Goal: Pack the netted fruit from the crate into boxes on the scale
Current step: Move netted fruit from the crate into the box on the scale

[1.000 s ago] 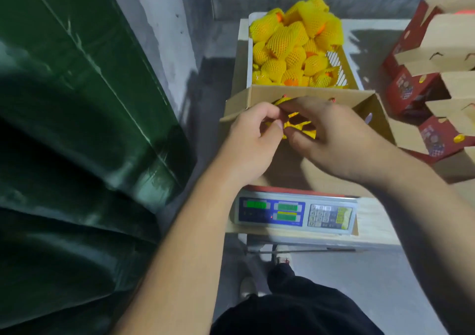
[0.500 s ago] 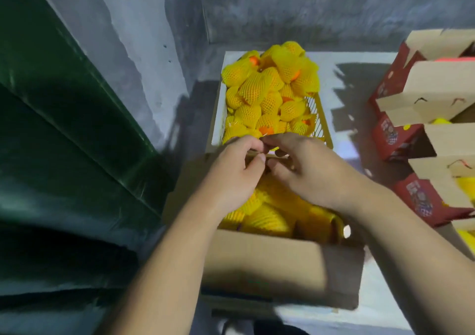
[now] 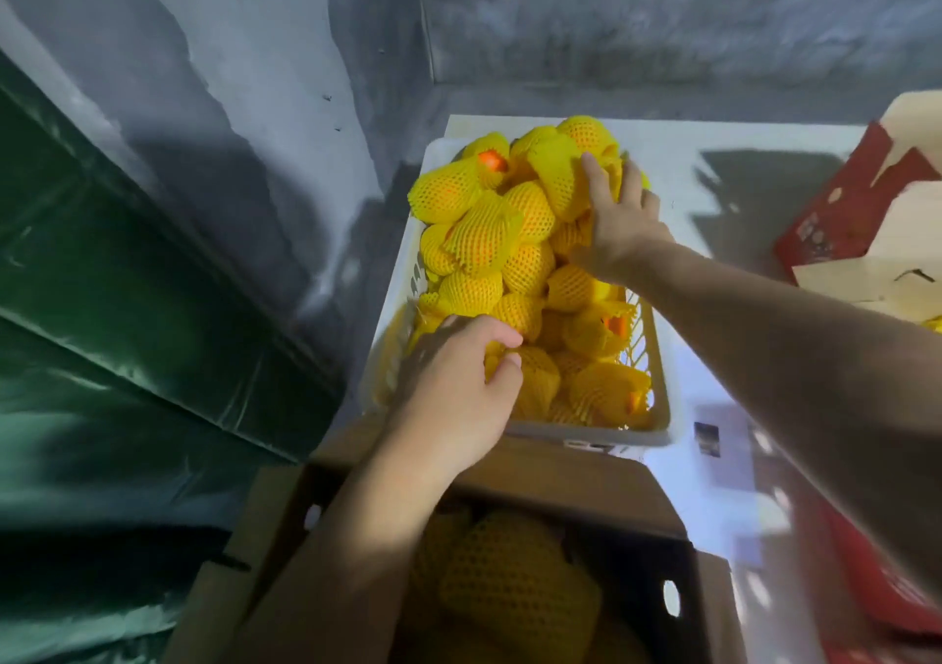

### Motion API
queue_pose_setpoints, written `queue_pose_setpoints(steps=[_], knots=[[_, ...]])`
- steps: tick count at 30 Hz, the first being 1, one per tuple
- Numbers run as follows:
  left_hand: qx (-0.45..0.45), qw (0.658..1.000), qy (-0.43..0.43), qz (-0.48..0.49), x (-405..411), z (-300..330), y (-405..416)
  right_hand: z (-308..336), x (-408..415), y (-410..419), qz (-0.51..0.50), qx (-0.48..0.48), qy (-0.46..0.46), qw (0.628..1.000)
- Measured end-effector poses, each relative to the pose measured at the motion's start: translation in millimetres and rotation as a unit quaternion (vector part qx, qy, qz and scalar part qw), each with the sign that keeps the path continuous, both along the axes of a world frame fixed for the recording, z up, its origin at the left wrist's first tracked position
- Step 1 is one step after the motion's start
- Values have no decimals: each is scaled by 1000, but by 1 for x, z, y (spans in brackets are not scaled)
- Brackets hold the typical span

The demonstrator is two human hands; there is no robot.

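Observation:
A white plastic crate heaped with yellow netted fruit stands on the table past the box. My left hand is at the crate's near end, thumb and forefinger pinching a netted fruit. My right hand reaches to the far end, with thumb and fingers curled round a netted fruit on top of the heap. Below them the open cardboard box holds several netted fruit. The scale under the box is hidden.
Red and cream cartons stand open at the right on the white table. A green tarpaulin hangs at the left against the grey wall. A small dark label lies on the table beside the crate.
Both hands left the box, where they were together on a fruit, and reached forward into the crate, the right hand farther. My view has tilted up and the scale's display has dropped out of sight.

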State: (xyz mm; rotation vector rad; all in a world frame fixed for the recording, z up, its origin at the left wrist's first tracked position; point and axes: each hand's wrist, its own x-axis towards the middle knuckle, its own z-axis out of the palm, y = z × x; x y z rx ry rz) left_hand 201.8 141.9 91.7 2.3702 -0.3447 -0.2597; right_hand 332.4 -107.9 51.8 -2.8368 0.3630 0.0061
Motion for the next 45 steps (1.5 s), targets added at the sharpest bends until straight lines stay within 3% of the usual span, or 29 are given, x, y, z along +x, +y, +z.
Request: queue_pose_setpoints(steps=[3,12,16,19,21,25,30,33,36,37,39,40,42,44,45], knots=[[2,1000,-9,1,9,0,-3,-11,25,-1,-25,-24,12,999],[-8,999,38,8,15,-7,-15,-37,17,-17,33,-145,-149,978],[-23,999,40,4,12,-12,-18,-34,4,-20,97,-51,-178,978],[-85,995,40,31,8,-13,-17,-23,-14,-6,98,116,-219,964],[-206,973,58,86,4,-8,-15,-11,-40,12,87,224,-255,936],[-431,871,195,136,-8,16,-14,30,-114,60,123,411,-211,878],[-513,814,249,108,-53,31,3,73,-193,110,199,387,-68,898],[-544,780,295,92,-76,39,27,88,-221,125,189,411,-66,889],[-565,770,280,95,-98,49,49,97,-248,145,188,443,-86,873],[-567,770,284,78,-104,52,55,99,-257,152,178,439,-99,875],[-505,816,272,73,-113,61,66,105,-270,164,165,370,-116,907],[-487,838,245,4,-122,63,79,109,-277,170,168,340,-110,919],[-476,838,264,-37,-136,54,110,114,-291,180,189,347,-80,915],[-378,888,258,-47,-149,50,127,115,-307,191,216,366,-77,902],[-354,896,262,-52,-155,54,136,113,-316,198,214,384,-83,895]])
